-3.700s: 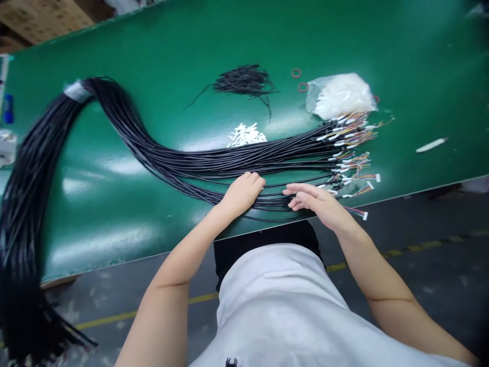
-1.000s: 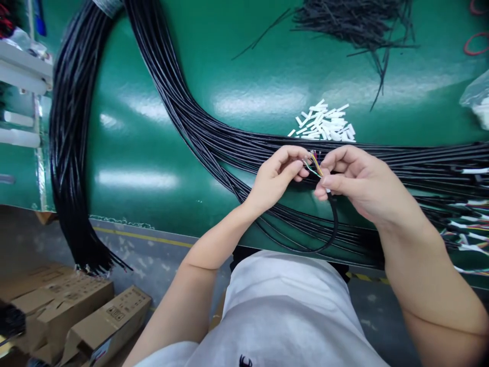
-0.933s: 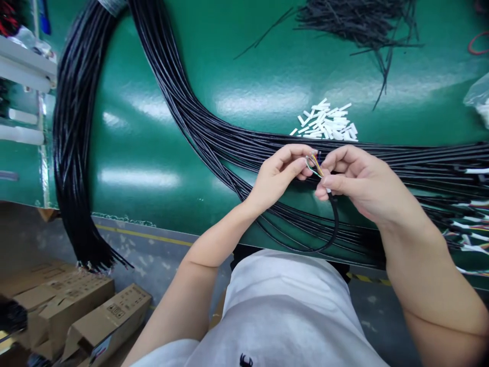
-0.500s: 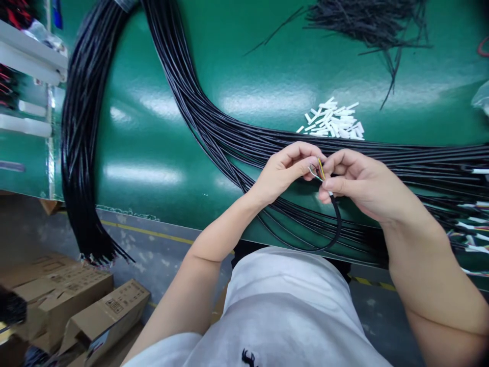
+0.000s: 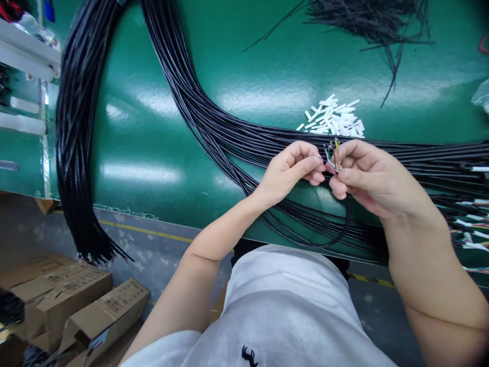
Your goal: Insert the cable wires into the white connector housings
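Glossy green desk (image 5: 160, 153) fills most of what my head camera shows me, with a grey floor (image 5: 153, 255) marked by a yellow line (image 5: 145, 232) below its near edge. Just above that edge, near the middle of my view, is the single black round-jacketed cable (image 5: 347, 220) I have in hand, its stripped end raised above the desk and its length curving down in a loop. Thin multicoloured wires (image 5: 336, 153) fan out from that end, yellow, brown, green and white among them. My right hand (image 5: 369, 173) has its grip pinched on the cable's end, thumb against fingers, the wires standing up beside the fingertips. My left hand (image 5: 290, 168) is just beside it, its grip pressed together on what looks like one purplish wire (image 5: 324, 161); the fingertips partly hide it.

Beneath and behind both hands runs a thick bundle of black cables (image 5: 244, 127), and to the right I see cable ends with white sleeves and coloured wires (image 5: 473, 224). Just beyond the bundle lies a loose heap of short white tubes (image 5: 338, 120); farther back is a tangled pile of thin black strips (image 5: 367, 20). At the right border a clear plastic bag (image 5: 482, 97) is cut off. On my left, another run of black cables (image 5: 82, 127) hangs over the desk edge, above brown cardboard boxes (image 5: 110, 311).
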Motion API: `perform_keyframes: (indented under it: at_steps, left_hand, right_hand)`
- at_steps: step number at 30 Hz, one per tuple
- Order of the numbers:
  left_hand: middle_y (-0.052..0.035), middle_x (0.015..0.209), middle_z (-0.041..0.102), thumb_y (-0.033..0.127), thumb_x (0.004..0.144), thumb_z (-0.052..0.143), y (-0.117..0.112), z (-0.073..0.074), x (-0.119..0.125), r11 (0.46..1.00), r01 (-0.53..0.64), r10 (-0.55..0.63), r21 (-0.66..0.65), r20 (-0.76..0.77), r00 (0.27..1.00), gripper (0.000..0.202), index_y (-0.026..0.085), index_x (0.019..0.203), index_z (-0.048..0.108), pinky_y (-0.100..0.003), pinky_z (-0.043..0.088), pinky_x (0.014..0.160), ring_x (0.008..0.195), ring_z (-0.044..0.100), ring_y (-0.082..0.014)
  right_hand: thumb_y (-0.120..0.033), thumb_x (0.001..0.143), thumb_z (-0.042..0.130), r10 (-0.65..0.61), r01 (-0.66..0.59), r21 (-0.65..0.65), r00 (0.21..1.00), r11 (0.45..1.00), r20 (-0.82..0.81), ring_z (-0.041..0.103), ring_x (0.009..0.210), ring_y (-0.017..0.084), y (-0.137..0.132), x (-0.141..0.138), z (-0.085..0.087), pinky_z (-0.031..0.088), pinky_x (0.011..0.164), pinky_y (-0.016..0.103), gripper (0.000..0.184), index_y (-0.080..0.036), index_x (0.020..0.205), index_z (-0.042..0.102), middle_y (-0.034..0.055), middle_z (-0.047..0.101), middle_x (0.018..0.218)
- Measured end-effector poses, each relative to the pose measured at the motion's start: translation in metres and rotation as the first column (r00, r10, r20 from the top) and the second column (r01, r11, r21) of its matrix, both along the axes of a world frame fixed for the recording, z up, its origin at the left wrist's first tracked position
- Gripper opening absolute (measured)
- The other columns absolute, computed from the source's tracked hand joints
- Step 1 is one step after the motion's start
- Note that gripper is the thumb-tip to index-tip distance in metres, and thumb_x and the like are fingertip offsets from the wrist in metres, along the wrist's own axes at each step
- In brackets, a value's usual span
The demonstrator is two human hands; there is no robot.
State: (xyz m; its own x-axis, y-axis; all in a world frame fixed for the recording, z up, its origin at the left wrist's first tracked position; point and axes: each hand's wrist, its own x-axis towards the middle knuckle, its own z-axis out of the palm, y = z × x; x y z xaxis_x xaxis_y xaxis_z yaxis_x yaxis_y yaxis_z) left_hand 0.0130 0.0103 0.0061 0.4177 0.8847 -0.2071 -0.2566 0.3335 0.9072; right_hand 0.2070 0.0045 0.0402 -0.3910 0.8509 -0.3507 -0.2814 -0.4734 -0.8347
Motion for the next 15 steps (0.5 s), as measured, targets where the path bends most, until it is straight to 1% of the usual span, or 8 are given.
perform_keyframes:
  at_steps: [3, 5, 6, 8, 9, 12, 13, 15]
  left_hand:
    - [0.0014, 0.089, 0.071, 0.068, 0.085, 0.078, -0.002, 0.0, 0.0, 0.998, -0.032, 0.036, 0.061, -0.071, 0.997, 0.052, 0.021, 0.098, 0.059, -0.025, 0.055, 0.072, 0.074, 0.068, -0.0074]
    - [0.0015, 0.085, 0.071, 0.068, 0.085, 0.079, -0.003, -0.002, 0.0, 0.994, -0.012, 0.028, 0.113, -0.14, 0.99, 0.052, 0.02, 0.094, 0.06, -0.025, 0.054, 0.072, 0.074, 0.067, -0.0077]
    - [0.0015, 0.083, 0.07, 0.067, 0.085, 0.08, -0.004, -0.003, 0.001, 0.99, 0.01, 0.016, 0.143, -0.175, 0.984, 0.051, 0.02, 0.092, 0.061, -0.025, 0.053, 0.072, 0.074, 0.067, -0.008]
    - [0.0013, 0.081, 0.07, 0.064, 0.087, 0.079, -0.006, -0.006, 0.002, 0.978, 0.056, -0.006, 0.203, -0.241, 0.97, 0.048, 0.019, 0.092, 0.063, -0.025, 0.051, 0.071, 0.073, 0.066, -0.0082]
    - [0.0011, 0.081, 0.07, 0.063, 0.089, 0.077, -0.007, -0.008, 0.002, 0.97, 0.068, -0.004, 0.232, -0.268, 0.963, 0.046, 0.019, 0.093, 0.064, -0.025, 0.051, 0.07, 0.073, 0.066, -0.0082]
    - [0.0011, 0.084, 0.072, 0.061, 0.093, 0.074, -0.009, -0.012, 0.002, 0.949, 0.061, 0.041, 0.31, -0.314, 0.949, 0.042, 0.019, 0.095, 0.066, -0.024, 0.051, 0.071, 0.074, 0.066, -0.0077]
    - [0.0015, 0.084, 0.072, 0.06, 0.092, 0.075, -0.009, -0.012, 0.003, 0.945, 0.057, 0.052, 0.321, -0.32, 0.946, 0.042, 0.019, 0.095, 0.066, -0.023, 0.051, 0.07, 0.074, 0.066, -0.0075]
    - [0.0022, 0.082, 0.072, 0.058, 0.091, 0.077, -0.01, -0.013, 0.004, 0.954, 0.056, 0.045, 0.295, -0.324, 0.945, 0.041, 0.019, 0.094, 0.067, -0.022, 0.052, 0.07, 0.073, 0.066, -0.007]
  right_hand:
    - [-0.038, 0.069, 0.103, -0.056, 0.052, 0.069, 0.996, 0.996, 0.062, 0.059, 0.051, 0.008, -0.001, -0.001, 0.002, 0.047, 0.046, 0.025, 0.037, -0.027, 0.093, 0.076, -0.0052, 0.063, 0.077]
    - [-0.039, 0.066, 0.104, -0.059, 0.046, 0.086, 0.987, 0.995, 0.151, 0.05, 0.046, 0.006, -0.003, -0.001, 0.001, 0.038, 0.038, 0.023, 0.042, -0.027, 0.096, 0.076, -0.006, 0.058, 0.075]
    - [-0.038, 0.067, 0.103, -0.058, 0.041, 0.085, 0.976, 0.996, 0.21, 0.044, 0.044, 0.005, -0.004, -0.001, 0.001, 0.032, 0.035, 0.023, 0.041, -0.026, 0.094, 0.075, -0.0069, 0.053, 0.072]
    - [-0.038, 0.073, 0.1, -0.058, 0.031, 0.09, 0.948, 0.995, 0.313, 0.038, 0.04, 0.003, -0.005, -0.001, -0.001, 0.025, 0.033, 0.023, 0.034, -0.024, 0.088, 0.072, -0.0082, 0.045, 0.067]
    - [-0.037, 0.077, 0.096, -0.066, 0.032, 0.104, 0.935, 0.994, 0.348, 0.038, 0.04, 0.004, -0.006, 0.0, -0.002, 0.025, 0.034, 0.023, 0.031, -0.024, 0.089, 0.071, -0.0085, 0.044, 0.066]
    - [-0.032, 0.084, 0.09, -0.06, 0.0, 0.149, 0.915, 0.989, 0.4, 0.045, 0.039, 0.006, -0.006, 0.002, -0.006, 0.034, 0.036, 0.025, 0.03, -0.027, 0.107, 0.071, -0.0095, 0.047, 0.067]
    - [-0.03, 0.085, 0.088, -0.053, -0.017, 0.16, 0.905, 0.987, 0.423, 0.047, 0.039, 0.007, -0.006, 0.003, -0.007, 0.036, 0.037, 0.026, 0.029, -0.027, 0.109, 0.071, -0.0097, 0.048, 0.065]
    - [-0.028, 0.09, 0.084, -0.083, -0.014, 0.198, 0.879, 0.98, 0.469, 0.048, 0.041, 0.008, -0.006, 0.004, -0.009, 0.038, 0.041, 0.026, 0.015, -0.025, 0.098, 0.072, -0.0088, 0.05, 0.061]
